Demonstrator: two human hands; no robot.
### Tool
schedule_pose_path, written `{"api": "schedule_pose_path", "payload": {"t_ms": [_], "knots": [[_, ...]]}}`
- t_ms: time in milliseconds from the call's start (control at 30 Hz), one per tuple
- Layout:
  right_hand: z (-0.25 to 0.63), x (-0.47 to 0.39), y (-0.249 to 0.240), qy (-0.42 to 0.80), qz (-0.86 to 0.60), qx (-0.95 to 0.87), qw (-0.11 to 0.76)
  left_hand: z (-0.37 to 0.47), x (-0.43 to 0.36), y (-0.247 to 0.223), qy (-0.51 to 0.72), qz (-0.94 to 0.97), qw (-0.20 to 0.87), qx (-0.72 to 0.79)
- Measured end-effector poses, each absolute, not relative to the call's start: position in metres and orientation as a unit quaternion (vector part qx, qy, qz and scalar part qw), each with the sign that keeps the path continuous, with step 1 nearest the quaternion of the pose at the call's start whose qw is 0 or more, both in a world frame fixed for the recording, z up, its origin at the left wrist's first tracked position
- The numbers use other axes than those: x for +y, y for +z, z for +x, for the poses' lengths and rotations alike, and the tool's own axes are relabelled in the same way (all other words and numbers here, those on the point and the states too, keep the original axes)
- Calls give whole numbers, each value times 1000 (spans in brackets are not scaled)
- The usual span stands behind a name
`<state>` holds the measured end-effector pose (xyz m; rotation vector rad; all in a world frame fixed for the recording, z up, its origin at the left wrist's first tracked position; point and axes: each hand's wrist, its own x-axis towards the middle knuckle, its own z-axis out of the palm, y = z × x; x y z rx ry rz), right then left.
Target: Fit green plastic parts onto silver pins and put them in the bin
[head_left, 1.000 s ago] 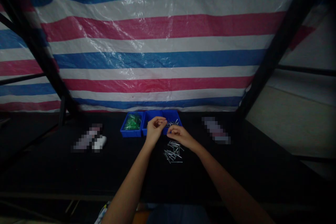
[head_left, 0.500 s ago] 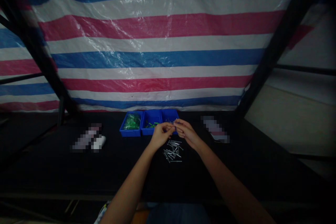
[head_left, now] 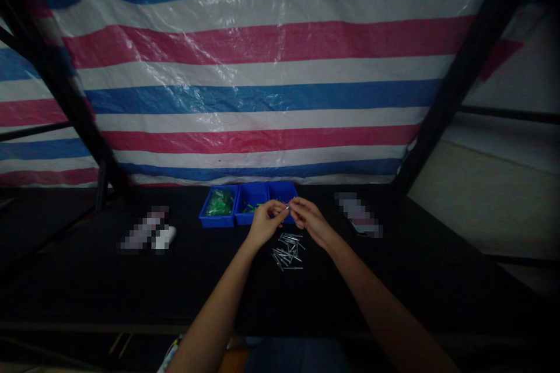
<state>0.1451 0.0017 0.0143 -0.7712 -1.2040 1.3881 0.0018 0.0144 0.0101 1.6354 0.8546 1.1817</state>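
L hand (head_left: 263, 226) n R hand (head_left: 313, 224) meet at the tips, both pinching a tiny metal bit (head_left: 287, 207) afaict. Imo light grip + steady wrists = better alignment. Loose metal pins (head_left: 289, 252) lie nearer on the black table (head_left: 131, 291), blue bins (head_left: 217, 222) just beyond.

We see a striped plastic sheet (head_left: 262, 93) at twelve o'clock, between dark posts (head_left: 457, 84) at ten and two. At eight, we have a blurred-out item (head_left: 144, 230) near a rounded white object (head_left: 170, 235); at four, a second blurred-out item (head_left: 357, 213).
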Motion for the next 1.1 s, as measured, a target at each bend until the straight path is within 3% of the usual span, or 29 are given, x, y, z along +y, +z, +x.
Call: {"api": "schedule_pose_path", "payload": {"t_ms": [567, 1100], "knots": [[143, 2, 11, 571, -358, -563, 478, -6, 19, 14, 519, 675, 388, 353], [147, 10, 4, 538, -387, -582, 472, -3, 15, 22, 550, 637, 411, 350]]}}
